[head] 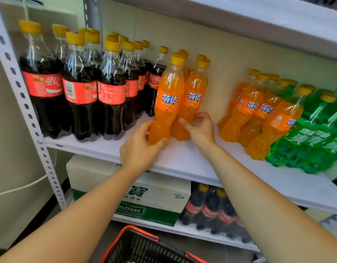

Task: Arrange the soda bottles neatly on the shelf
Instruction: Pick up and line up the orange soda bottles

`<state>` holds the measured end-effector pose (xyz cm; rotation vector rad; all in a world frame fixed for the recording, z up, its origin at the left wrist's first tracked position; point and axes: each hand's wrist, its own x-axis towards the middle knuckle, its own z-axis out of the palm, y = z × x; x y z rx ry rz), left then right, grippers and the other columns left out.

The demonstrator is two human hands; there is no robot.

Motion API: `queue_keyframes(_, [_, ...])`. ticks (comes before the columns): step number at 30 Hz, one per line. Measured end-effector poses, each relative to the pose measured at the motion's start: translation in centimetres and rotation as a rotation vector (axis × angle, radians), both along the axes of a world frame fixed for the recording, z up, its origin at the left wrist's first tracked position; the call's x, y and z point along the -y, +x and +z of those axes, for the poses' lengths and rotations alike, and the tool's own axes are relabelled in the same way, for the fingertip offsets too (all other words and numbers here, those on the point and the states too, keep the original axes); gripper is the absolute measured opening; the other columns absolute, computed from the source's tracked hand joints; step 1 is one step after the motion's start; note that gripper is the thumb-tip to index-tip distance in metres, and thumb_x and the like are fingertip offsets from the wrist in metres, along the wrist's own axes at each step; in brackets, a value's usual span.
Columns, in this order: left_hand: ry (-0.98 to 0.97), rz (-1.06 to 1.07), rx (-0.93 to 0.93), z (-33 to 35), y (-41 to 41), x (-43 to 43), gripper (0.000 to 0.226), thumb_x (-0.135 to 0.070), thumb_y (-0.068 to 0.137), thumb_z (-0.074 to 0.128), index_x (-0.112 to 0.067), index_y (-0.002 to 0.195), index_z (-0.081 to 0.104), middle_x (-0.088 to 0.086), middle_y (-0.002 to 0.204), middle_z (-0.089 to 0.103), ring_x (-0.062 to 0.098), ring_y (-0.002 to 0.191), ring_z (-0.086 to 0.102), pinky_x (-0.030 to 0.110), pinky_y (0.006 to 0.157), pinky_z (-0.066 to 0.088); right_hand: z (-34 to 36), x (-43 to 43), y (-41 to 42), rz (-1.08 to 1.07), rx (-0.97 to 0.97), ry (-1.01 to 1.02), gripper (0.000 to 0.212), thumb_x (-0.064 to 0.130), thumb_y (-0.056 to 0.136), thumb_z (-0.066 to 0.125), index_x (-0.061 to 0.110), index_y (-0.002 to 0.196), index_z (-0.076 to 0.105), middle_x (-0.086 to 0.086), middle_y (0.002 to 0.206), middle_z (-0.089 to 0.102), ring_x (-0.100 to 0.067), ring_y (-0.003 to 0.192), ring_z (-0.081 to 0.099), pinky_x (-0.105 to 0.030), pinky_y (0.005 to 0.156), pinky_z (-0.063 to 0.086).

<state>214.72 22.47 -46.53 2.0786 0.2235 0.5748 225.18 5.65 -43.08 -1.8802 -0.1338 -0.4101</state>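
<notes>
On the shelf [183, 160], the left hand [141, 149] grips the front Fanta bottle [168, 95] low; the right hand [201, 130] grips the second Fanta bottle [193, 99]. Sliding both upright against the cola bottles [110, 92], labels forward, seems best.

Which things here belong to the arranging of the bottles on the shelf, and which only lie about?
For the job: left hand gripping the nearer orange bottle; right hand holding the farther orange bottle; cola bottles; orange group; green bottles; shelf.

Lying about: cardboard box; red basket; lower cola bottles.
</notes>
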Motion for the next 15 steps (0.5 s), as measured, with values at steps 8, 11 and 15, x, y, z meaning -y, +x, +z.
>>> queue_keyframes(8, [0.020, 0.017, 0.007, 0.1, -0.3, 0.3, 0.063, -0.060, 0.079, 0.073, -0.049, 0.137, 0.052, -0.017, 0.115, 0.071, 0.011, 0.103, 0.069, 0.042, 0.089, 0.054, -0.6, -0.2, 0.3, 0.014, -0.005, -0.023, 0.037, 0.036, 0.079, 0.085, 0.018, 0.098, 0.058, 0.006, 0.086, 0.062, -0.019, 0.086, 0.064, -0.032, 0.077, 0.054])
queue_keyframes(11, [0.059, 0.027, 0.019, -0.1, -0.4, 0.6, 0.061, -0.060, 0.082, 0.070, -0.048, 0.138, 0.050, -0.014, 0.117, 0.070, 0.017, 0.107, 0.068, 0.043, 0.085, 0.054, -0.2, 2.4, 0.1, -0.059, 0.047, -0.034, 0.039, 0.031, 0.079, 0.086, 0.014, 0.105, 0.064, 0.002, 0.095, 0.064, -0.018, 0.092, 0.062, -0.029, 0.081, 0.051])
queue_keyframes(15, [0.108, 0.040, 0.047, -0.6, -0.7, 1.1, 0.060, -0.057, 0.088, 0.066, -0.044, 0.143, 0.045, -0.008, 0.125, 0.067, 0.024, 0.110, 0.067, 0.045, 0.086, 0.054, -0.2, 7.7, -0.1, -0.494, 0.153, -0.063, 0.059, 0.029, 0.075, 0.087, 0.005, 0.122, 0.061, -0.015, 0.120, 0.059, -0.030, 0.112, 0.056, -0.034, 0.093, 0.042])
